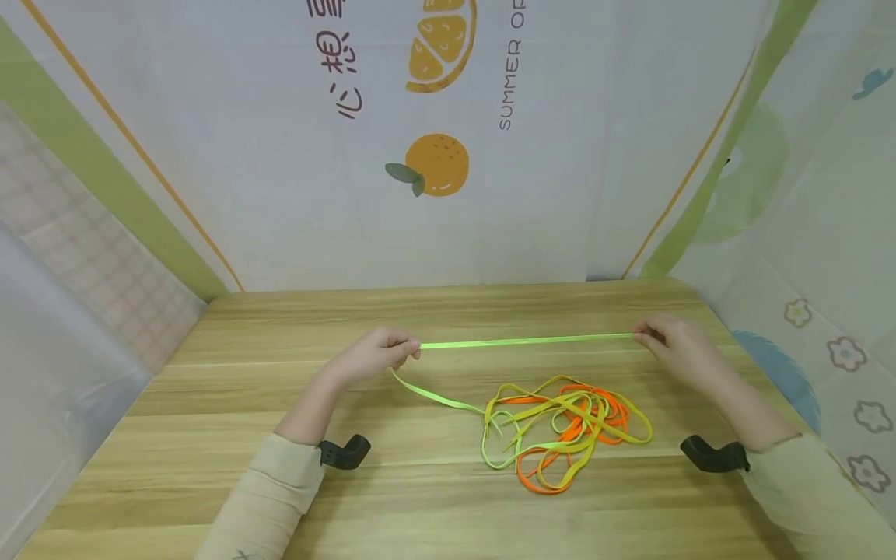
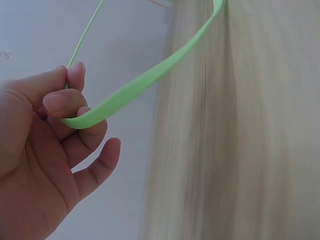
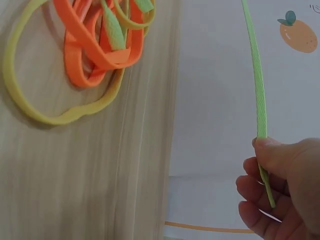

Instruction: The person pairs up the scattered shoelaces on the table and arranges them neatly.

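A flat neon-green shoelace [image 1: 525, 341] stretches straight between the two hands above the table. The left hand [image 1: 374, 356] pinches it between thumb and forefinger, and the lace loops over the other fingers in the left wrist view. From there a slack length [image 2: 145, 80] runs down toward a tangled pile. At the other side the right hand [image 1: 675, 346] pinches the lace near its end, with the narrow tip [image 3: 270, 196] hanging across the fingers. Below the taut stretch lies the pile of yellow laces [image 1: 638, 420], orange laces [image 1: 539, 488] and more green lace, loosely crossed over each other.
The wood-grain table [image 1: 210, 435] carries the pile right of centre. Behind it hangs a white printed curtain [image 1: 294, 194] with orange drawings, and similar sheets flank both sides. Each wrist wears a black camera mount [image 1: 346, 453].
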A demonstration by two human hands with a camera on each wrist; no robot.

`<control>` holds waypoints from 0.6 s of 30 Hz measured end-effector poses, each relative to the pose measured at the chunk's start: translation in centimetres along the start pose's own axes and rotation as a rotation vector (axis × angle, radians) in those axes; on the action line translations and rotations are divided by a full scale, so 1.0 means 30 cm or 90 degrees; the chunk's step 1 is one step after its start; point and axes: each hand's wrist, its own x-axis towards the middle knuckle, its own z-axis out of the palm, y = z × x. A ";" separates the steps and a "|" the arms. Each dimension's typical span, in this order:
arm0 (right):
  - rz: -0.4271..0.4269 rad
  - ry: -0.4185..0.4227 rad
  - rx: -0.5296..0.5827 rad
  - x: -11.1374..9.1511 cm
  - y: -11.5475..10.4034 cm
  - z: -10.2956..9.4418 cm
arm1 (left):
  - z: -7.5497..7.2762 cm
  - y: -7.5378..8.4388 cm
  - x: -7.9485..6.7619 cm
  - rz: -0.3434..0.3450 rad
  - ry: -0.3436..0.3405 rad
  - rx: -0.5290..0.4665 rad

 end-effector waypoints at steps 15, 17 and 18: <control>0.049 -0.076 0.002 0.041 0.059 0.009 | -0.103 -0.091 -0.034 -0.028 0.016 -0.006; 0.065 -0.083 0.013 0.048 0.070 0.013 | -0.114 -0.104 -0.037 -0.031 0.017 -0.004; 0.074 -0.088 0.016 0.051 0.076 0.014 | -0.118 -0.110 -0.038 -0.033 0.017 -0.003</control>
